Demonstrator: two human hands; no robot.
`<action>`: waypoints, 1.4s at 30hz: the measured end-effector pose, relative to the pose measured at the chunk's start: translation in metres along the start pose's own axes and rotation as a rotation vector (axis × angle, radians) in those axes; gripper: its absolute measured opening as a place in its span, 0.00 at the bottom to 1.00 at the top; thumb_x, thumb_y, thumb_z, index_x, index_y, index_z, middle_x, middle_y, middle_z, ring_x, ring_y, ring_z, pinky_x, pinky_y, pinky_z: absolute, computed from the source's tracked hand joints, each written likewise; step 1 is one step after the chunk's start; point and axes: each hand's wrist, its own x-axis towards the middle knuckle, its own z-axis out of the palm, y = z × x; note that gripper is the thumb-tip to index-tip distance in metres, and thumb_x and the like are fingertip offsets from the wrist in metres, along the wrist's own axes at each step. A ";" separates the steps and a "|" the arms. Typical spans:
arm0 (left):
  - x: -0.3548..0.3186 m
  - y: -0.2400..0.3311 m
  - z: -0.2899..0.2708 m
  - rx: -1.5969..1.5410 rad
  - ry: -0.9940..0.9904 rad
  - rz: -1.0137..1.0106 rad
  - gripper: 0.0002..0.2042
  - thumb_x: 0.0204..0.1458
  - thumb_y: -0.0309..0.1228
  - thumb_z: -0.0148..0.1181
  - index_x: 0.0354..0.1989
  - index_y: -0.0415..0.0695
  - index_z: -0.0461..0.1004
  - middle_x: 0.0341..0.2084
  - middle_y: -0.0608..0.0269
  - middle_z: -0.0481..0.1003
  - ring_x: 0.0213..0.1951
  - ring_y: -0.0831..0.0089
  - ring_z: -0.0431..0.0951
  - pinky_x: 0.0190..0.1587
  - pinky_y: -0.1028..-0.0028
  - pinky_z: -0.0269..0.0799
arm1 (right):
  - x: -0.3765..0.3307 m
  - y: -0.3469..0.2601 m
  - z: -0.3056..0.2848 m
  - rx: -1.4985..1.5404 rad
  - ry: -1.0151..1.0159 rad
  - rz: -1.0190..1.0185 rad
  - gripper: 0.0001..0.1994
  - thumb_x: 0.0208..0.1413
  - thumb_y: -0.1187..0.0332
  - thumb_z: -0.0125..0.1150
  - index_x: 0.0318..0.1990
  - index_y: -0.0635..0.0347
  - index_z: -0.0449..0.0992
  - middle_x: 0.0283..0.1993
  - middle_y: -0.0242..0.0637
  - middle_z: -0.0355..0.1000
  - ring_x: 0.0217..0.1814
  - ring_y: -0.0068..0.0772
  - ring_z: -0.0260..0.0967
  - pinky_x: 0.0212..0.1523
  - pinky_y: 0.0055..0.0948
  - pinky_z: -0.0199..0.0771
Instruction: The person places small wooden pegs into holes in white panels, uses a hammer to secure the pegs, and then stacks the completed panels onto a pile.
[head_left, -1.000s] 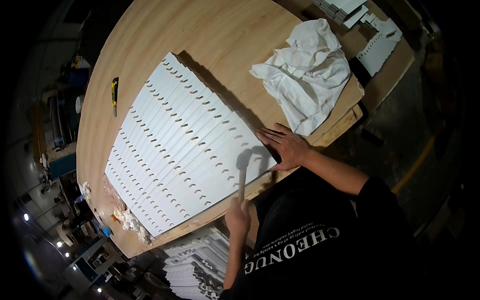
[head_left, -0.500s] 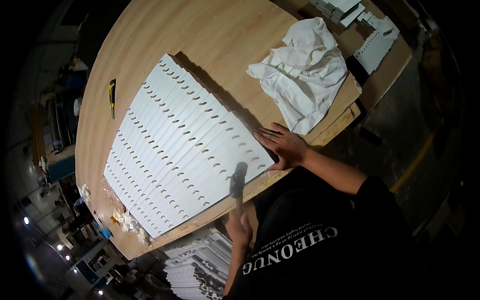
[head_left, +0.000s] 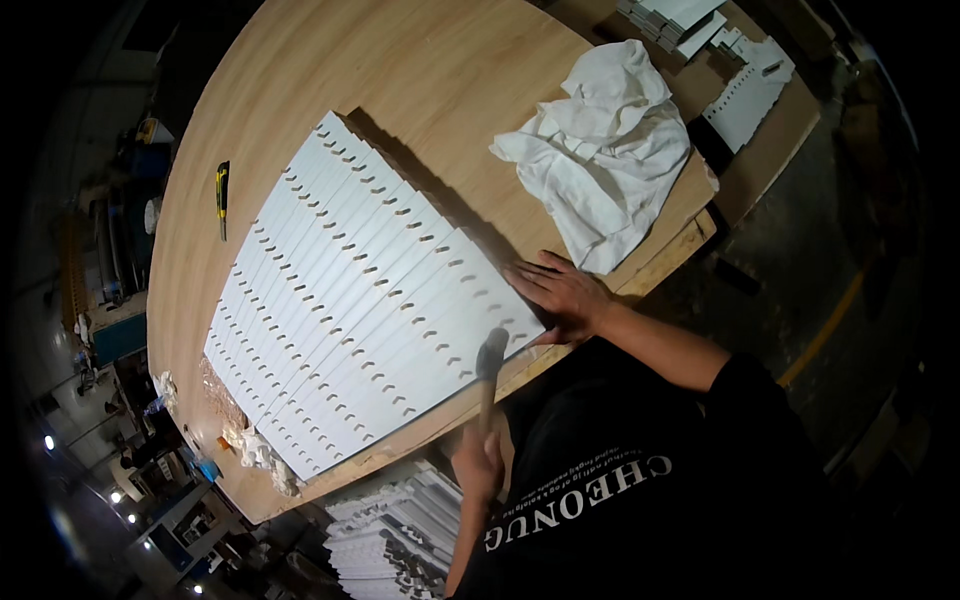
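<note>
Around the wooden handle of a mallet [head_left: 489, 360], my left hand [head_left: 479, 464] is closed. The mallet's dark grey head is smeared by motion over the near right part of a stack of white boards [head_left: 340, 300]. Those boards overlap in a fanned row and carry lines of short slots with brownish edges. At the right end of the stack, my right hand [head_left: 566, 300] presses against the edge with its fingers stretched out; its thumb side is partly hidden. I cannot tell whether the mallet touches the board.
The boards lie on a rounded wooden table [head_left: 400, 60]. A crumpled white cloth [head_left: 610, 150] rests at the right, a yellow-and-black utility knife [head_left: 223, 200] at the left. Crumpled wrapping [head_left: 262, 450] sits at the near left. More white pieces [head_left: 390, 530] are stacked below the table edge.
The mallet head has swung slightly to the right over the boards. My right hand stays at the end of the stack, and the whole view has shifted a little.
</note>
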 end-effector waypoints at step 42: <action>0.003 -0.135 -0.018 -0.728 0.729 -0.142 0.15 0.51 0.36 0.54 0.44 0.42 0.73 0.42 0.54 0.72 0.44 0.56 0.73 0.49 0.64 0.68 | 0.129 0.101 -0.070 -0.412 0.142 0.302 0.33 0.61 0.57 0.45 0.67 0.69 0.44 0.70 0.56 0.39 0.72 0.52 0.38 0.70 0.41 0.37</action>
